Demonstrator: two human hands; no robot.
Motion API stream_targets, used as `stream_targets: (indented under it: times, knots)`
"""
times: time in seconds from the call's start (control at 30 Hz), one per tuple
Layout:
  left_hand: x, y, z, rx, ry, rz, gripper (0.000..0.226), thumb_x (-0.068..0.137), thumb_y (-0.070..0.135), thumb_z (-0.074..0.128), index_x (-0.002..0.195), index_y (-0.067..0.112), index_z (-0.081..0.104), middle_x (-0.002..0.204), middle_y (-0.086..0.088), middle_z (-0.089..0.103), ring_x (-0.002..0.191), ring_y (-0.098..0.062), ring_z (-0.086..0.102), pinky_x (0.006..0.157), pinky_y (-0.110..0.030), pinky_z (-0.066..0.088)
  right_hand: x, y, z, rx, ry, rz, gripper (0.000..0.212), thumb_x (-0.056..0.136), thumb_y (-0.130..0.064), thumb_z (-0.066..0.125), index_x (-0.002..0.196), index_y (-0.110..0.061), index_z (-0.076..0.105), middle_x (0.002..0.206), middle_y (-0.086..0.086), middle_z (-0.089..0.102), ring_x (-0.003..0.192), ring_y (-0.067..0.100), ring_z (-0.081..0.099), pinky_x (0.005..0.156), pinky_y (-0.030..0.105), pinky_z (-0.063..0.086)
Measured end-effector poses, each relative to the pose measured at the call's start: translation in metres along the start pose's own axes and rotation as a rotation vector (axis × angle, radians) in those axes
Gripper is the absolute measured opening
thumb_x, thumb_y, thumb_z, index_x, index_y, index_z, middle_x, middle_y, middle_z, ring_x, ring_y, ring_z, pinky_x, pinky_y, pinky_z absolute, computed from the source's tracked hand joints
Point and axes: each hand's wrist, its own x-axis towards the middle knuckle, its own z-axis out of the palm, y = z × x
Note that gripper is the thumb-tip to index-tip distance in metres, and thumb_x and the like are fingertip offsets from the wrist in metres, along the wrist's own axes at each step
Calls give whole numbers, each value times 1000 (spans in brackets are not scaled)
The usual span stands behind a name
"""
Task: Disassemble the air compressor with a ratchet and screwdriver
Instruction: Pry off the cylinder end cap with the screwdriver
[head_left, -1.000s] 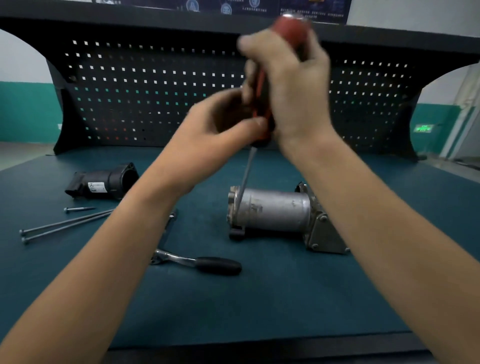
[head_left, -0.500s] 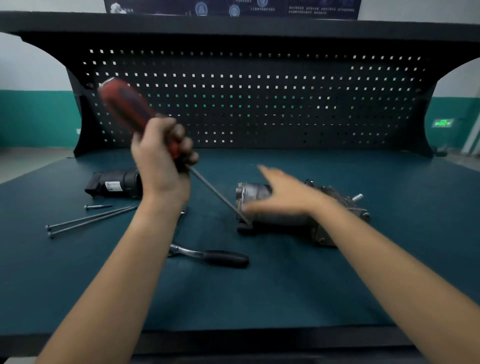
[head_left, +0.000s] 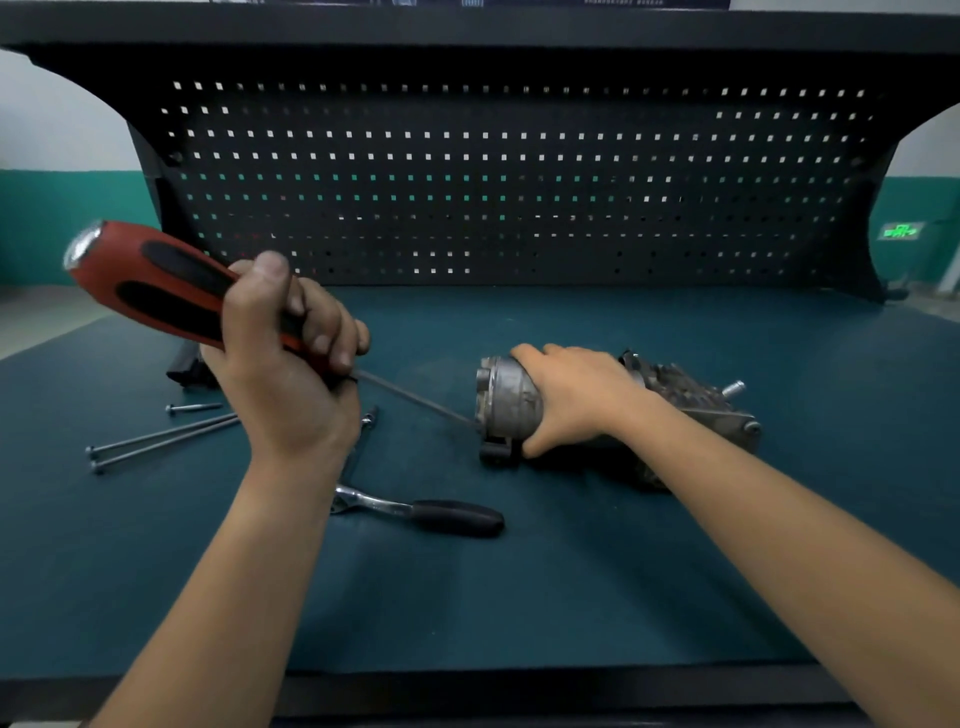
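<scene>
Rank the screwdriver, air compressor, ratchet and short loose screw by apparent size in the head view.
1. screwdriver, though its handle is nearer the camera, so its lead is unsure
2. air compressor
3. ratchet
4. short screw, clearly smallest

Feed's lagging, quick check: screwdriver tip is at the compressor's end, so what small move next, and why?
Probably pry gently with the screwdriver at the end cap: the left hand grips its handle, its tip meets the cap's lower edge, and the right hand grips the compressor body.
</scene>
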Motion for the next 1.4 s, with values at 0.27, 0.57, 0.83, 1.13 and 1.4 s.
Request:
stream_targets:
  times: [0.27,0.57,0.83,1.13,1.4]
  knots:
    - [-9,-4,5,19,-104,64,19,63,31,52,50,21,41,37,9,31,30,-8,26,41,-21,28,2,2,0,1,0,-19,81,54,-56,74,119,-23,37,82,-3,42,76,22,45,65,30,36]
    - [-15,-1,7,14,-126,60,20,62,30,52,48,20,41,36,9,32,29,-7,26,40,-20,28,2,4,2,-10,12,-12,75,54,-55,73,111,-18,40,81,-4,44,74,22,45,64,30,35]
    - [-18,-4,10,2,-148,61,19,63,29,51,50,19,41,36,9,32,29,-8,25,39,-19,28,3,5,5,-16,18,-22,64,55,-55,73,92,-19,34,75,-6,40,72,21,44,62,29,33]
    - [-25,-7,15,2,-268,103,17,66,25,48,49,24,48,36,13,36,28,-4,28,38,-18,28,3,6,5,-10,21,-33,65,55,-56,72,93,-20,34,71,-8,38,71,20,46,60,30,34]
    - [-27,-5,14,-1,-281,112,17,66,25,47,49,24,49,37,13,37,28,-5,28,37,-19,27,3,6,5,-9,33,-32,69,55,-57,72,102,-17,41,73,-7,39,71,20,45,61,30,34]
